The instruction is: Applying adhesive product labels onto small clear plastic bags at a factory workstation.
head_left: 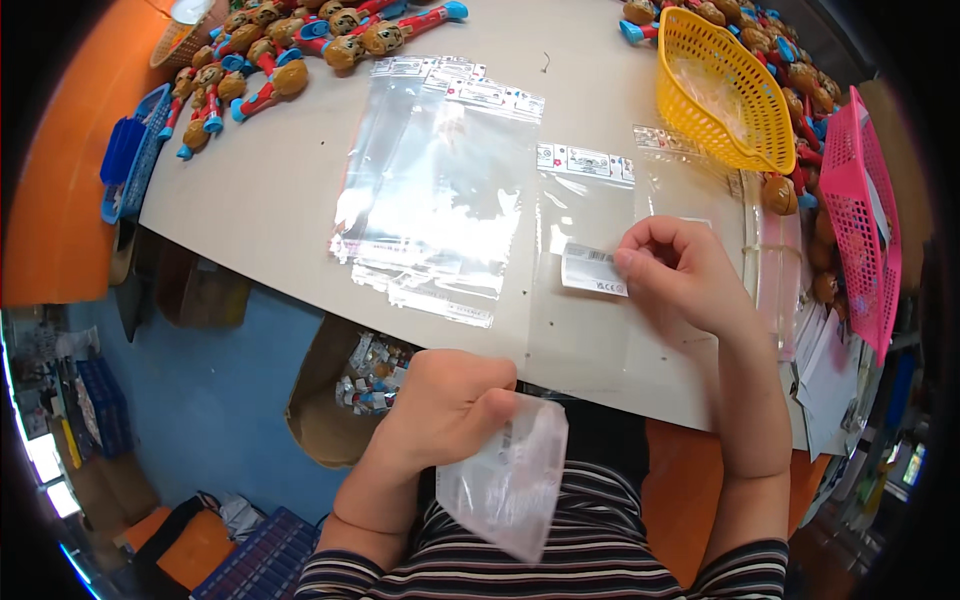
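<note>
My right hand (675, 268) pinches the right end of a small white printed label (594, 270) between thumb and fingers. The label lies over a clear plastic bag (580, 340) with a printed header strip, flat on the table. Closed in a fist near the table's front edge, my left hand (450, 405) grips a translucent backing sheet (510, 480) that hangs down before my striped shirt. Left of the single bag lies a spread stack of clear plastic bags (430, 190). Another clear bag (675, 185) lies to its right, partly behind my right hand.
Doll-like figures in red and blue (270, 80) are heaped at the far left, with more at the far right. A yellow basket (775, 150), a pink basket (875, 290) and a blue basket (150, 150) stand around the table (590, 60). Below is an open cardboard box (310, 410).
</note>
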{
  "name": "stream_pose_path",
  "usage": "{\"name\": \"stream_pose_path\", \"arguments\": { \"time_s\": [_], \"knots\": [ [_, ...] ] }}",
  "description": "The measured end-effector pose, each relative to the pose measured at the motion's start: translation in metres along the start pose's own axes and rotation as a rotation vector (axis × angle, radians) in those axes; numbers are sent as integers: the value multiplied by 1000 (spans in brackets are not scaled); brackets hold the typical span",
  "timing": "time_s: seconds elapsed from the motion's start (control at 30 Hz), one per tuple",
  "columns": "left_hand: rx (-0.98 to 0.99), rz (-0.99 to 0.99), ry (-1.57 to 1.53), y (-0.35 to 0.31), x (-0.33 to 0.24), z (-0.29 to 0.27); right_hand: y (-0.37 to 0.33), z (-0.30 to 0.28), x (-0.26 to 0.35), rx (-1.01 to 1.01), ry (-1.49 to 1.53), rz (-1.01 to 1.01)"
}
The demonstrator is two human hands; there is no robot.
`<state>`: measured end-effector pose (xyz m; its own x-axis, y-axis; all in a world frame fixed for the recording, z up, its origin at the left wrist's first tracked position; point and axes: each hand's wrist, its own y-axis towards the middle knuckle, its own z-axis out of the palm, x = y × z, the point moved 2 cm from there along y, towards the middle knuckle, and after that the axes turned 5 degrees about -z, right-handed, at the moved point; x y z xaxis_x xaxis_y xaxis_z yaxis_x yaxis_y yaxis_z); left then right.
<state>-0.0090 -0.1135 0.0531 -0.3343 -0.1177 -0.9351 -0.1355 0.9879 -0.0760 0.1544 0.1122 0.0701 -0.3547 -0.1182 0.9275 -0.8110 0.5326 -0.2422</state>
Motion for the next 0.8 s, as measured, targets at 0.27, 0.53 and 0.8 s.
{"name": "stream_pose_path", "arguments": {
  "time_s": [0.27,0.53,0.8],
  "knots": [
    [-43,-34,590,23,-30,27,2,4,0,-13,-56,47],
    [-149,108,688,26,-19,35,8,1,-5,-34,-80,38],
    [-122,174,692,28,-18,34,12,-1,-7,-33,-90,24]
  ]
}}
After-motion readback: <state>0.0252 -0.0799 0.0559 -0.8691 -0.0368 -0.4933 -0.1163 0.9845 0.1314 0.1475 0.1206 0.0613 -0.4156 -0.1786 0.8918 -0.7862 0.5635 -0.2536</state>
